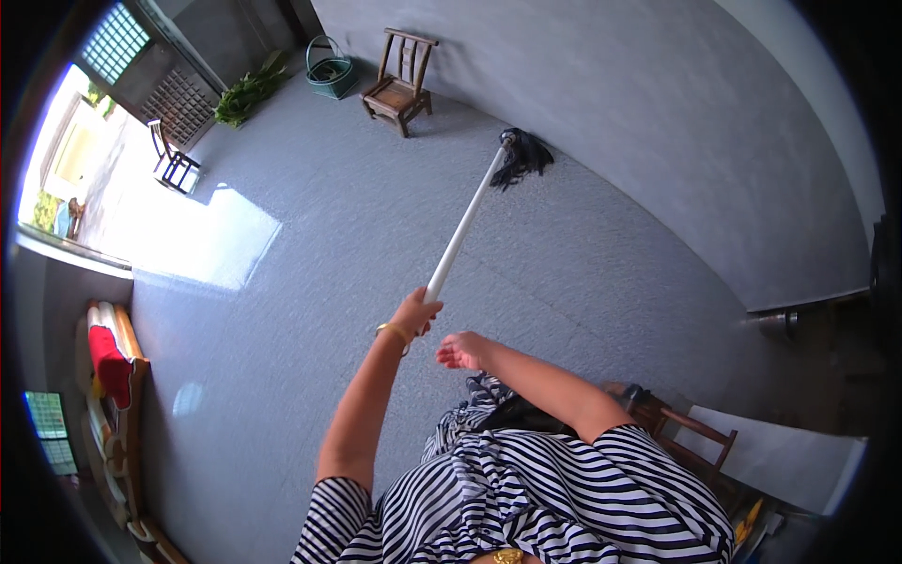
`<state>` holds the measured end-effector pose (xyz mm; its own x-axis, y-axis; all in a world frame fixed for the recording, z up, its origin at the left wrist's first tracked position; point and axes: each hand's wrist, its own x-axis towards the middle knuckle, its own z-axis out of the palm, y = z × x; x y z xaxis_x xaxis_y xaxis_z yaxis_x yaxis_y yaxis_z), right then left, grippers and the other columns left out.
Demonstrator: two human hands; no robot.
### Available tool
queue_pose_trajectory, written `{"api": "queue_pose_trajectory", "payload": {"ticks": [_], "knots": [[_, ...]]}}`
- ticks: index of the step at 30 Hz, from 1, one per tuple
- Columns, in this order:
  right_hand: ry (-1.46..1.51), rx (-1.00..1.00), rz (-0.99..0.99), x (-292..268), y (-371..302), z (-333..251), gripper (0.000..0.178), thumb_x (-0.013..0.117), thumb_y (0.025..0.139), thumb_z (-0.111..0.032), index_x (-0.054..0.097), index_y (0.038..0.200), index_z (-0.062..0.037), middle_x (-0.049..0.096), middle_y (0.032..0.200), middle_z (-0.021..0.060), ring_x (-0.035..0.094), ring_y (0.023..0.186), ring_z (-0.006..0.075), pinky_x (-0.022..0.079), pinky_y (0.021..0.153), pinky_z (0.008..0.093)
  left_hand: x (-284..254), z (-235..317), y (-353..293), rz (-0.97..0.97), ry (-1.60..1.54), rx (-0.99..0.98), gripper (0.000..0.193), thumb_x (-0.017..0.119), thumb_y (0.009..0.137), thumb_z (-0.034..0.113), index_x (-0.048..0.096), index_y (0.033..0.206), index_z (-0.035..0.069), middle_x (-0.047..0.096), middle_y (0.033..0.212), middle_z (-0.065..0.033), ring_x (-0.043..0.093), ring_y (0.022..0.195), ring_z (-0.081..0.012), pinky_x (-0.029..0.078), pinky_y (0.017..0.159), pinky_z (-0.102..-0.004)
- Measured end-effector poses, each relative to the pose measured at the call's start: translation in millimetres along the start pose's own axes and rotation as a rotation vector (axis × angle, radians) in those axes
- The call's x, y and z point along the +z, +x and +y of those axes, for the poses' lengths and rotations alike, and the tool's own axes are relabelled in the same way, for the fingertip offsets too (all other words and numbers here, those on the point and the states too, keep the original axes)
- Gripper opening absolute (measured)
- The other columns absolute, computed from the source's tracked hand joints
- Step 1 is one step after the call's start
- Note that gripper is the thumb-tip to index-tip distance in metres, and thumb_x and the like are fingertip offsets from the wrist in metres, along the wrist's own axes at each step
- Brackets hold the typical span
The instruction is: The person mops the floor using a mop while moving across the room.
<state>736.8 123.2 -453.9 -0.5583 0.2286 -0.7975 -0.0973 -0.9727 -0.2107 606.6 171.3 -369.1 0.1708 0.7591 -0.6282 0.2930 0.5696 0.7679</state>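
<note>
My left hand (pixel 416 313) is closed round the upper part of a mop's white handle (pixel 460 233). The handle slants away from me, up and to the right. At its far end the dark, stringy mop head (pixel 526 158) lies on the grey floor, close to the foot of the wall. My right hand (pixel 462 351) hovers just right of and below the left one, apart from the handle. Its fingers are loosely curled, and nothing shows in them.
Along the far wall stand a wooden chair (pixel 399 83) and a green basket (pixel 331 75), with leafy greens (pixel 249 89) beside them. Another chair (pixel 172 158) is by the bright doorway. A wooden bench (pixel 136 395) with red cloth lines the left; a wooden chair frame (pixel 700 428) is behind my right arm.
</note>
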Motion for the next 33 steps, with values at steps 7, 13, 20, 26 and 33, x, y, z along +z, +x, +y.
{"api": "queue_pose_trajectory", "payload": {"ticks": [7,13,20,26,33], "knots": [[0.191,-0.245,0.187,-27,16,-73,0.026,0.04,0.071,-0.024,0.038,0.086,-0.0038,0.049,0.072,0.0123,0.05,0.064,0.0215,0.043,0.051,0.0319,24,-20,2,0.047,0.141,0.06,0.026,0.05,0.066,0.017,0.039,0.085,0.003,0.04,0.053,-0.0021,0.037,0.034,-0.0087,0.028,0.028,-0.022],[-0.09,-0.26,0.563,23,49,-50,0.042,0.048,0.067,-0.03,0.029,0.097,-0.0076,0.042,0.081,0.0123,0.049,0.069,0.0236,0.043,0.053,0.0384,-4,-87,-119,-0.036,-0.132,-0.131,0.028,0.047,0.071,0.014,0.038,0.095,0.002,0.037,0.053,0.0009,0.034,0.036,-0.0062,0.027,0.03,-0.0193],[0.207,0.225,0.542,67,91,108,0.042,0.044,0.07,-0.016,0.022,0.105,-0.008,0.04,0.088,0.0147,0.049,0.065,0.0284,0.043,0.056,0.0452,-9,-147,-308,0.047,-0.291,-0.334,0.042,0.05,0.069,0.013,0.034,0.106,0.003,0.04,0.056,0.0011,0.034,0.039,-0.0048,0.027,0.033,-0.0175],[-0.071,0.434,0.493,174,28,225,0.04,0.033,0.072,-0.01,0.021,0.11,-0.0091,0.034,0.101,0.0126,0.045,0.078,0.0283,0.044,0.056,0.0425,-14,-181,-458,0.226,-0.397,-0.519,0.044,0.052,0.067,0.011,0.034,0.107,0.005,0.044,0.06,-0.0014,0.037,0.041,-0.0058,0.029,0.034,-0.0178],[-0.292,0.626,0.377,201,4,265,0.039,0.038,0.071,-0.013,0.026,0.109,-0.009,0.032,0.106,0.0112,0.04,0.091,0.028,0.042,0.064,0.0445,-3,-154,-509,0.261,-0.401,-0.592,0.044,0.053,0.067,0.011,0.034,0.105,0.004,0.043,0.058,-0.0005,0.036,0.04,-0.0055,0.027,0.033,-0.0174]]}}
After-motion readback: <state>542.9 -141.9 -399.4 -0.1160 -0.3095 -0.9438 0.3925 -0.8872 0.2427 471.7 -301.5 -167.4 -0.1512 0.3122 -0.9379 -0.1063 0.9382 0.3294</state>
